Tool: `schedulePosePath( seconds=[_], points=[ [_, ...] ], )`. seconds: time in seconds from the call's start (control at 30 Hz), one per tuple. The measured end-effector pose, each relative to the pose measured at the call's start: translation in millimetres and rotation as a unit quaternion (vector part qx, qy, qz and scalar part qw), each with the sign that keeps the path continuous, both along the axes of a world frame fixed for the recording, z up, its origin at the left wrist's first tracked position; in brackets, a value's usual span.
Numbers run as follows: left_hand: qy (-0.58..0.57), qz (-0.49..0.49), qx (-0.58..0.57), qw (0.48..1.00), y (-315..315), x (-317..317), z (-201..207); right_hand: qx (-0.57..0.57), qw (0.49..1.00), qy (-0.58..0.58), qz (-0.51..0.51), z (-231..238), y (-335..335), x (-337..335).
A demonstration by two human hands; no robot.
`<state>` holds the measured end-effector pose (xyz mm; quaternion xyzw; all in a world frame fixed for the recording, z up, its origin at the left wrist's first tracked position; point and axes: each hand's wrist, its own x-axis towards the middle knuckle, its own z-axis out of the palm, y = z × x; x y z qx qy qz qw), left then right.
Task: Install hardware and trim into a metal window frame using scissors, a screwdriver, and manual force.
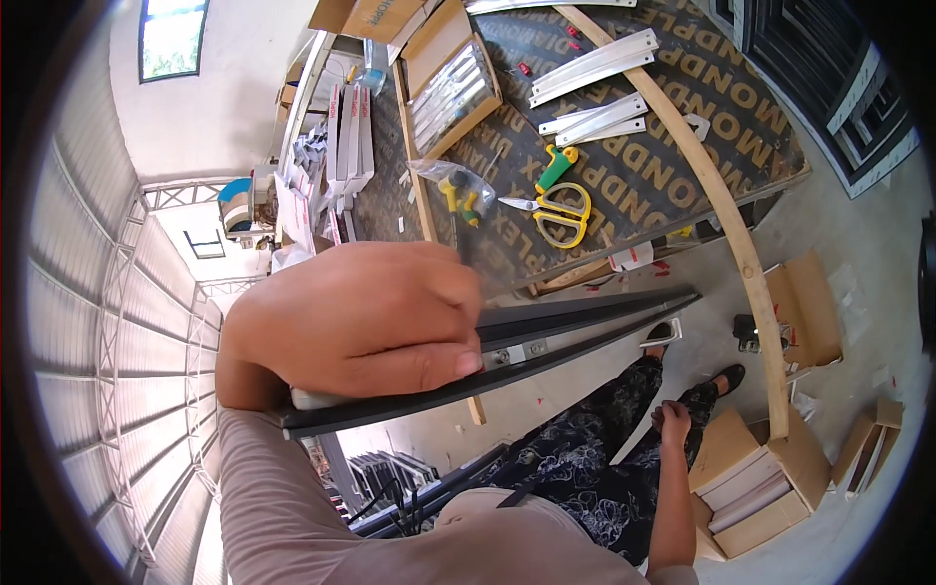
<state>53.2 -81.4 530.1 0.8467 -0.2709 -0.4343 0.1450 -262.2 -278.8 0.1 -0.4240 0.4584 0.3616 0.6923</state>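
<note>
My left hand point(356, 322) is closed in a fist over a long dark frame point(595, 341), thumb pressed along its edge. Inside the frame's channel, a silver metal fitting point(522, 352) with a screw shows just past my thumb; what lies under my curled fingers is hidden. Down beside my patterned trousers, my right hand point(671, 421) is closed around one end of a thin pale strip point(636, 439) that slants down and leftward. Scissors with yellow handles point(561, 213) and a green-and-yellow screwdriver point(556, 168) lie on the board-topped table beyond the frame.
Silver metal strips point(595, 68) lie on the table point(702, 136), by an open carton of fittings point(453, 93) and a plastic bag point(453, 185). A curved-looking wooden batten point(726, 210) crosses its right side. Open cardboard boxes point(751, 487) stand on the floor; dark frames point(829, 78) lean far right.
</note>
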Motion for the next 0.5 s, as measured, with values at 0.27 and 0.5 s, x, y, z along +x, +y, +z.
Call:
schedulePosePath(
  seconds=[0.27,0.5],
  points=[
    [0.043,-0.041,-0.072,0.996,6,5,-7,0.028,0.983,-0.178,0.018,88,36,72],
    [0.065,-0.051,-0.105,0.991,4,4,-10,-0.063,0.889,-0.450,0.062,232,53,152]
  ],
)
